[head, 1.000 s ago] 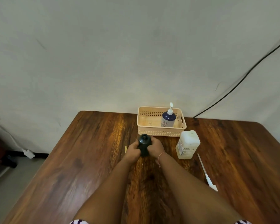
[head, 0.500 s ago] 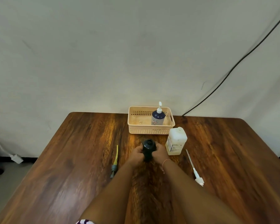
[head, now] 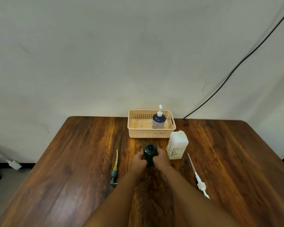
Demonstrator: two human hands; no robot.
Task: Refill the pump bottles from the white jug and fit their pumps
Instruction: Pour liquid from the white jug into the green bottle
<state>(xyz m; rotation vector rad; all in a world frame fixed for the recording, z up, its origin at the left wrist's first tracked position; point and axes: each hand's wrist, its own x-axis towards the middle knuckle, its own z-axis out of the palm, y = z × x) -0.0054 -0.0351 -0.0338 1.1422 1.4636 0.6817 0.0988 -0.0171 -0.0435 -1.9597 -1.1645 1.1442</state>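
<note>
A black bottle (head: pixel 149 151) with an open neck stands upright on the wooden table (head: pixel 72 169), gripped between my left hand (head: pixel 138 160) and my right hand (head: pixel 161 158). Just right of it stands the white jug (head: pixel 177 145), its top open. A white pump (head: pixel 197 176) with a long tube lies on the table to the right. A dark pump with a yellow tube (head: pixel 115 167) lies to the left. A dark blue pump bottle (head: pixel 158 119) with a white pump fitted stands in the beige basket (head: pixel 138 133).
The basket sits at the table's far edge against a pale wall. A black cable (head: pixel 236 66) runs down the wall at the right. A white plug (head: pixel 13 163) lies on the floor at the left.
The camera view has shifted, so the yellow-tubed pump on the left is now fully in sight. Both hands stay wrapped around the black bottle in the same spot.
</note>
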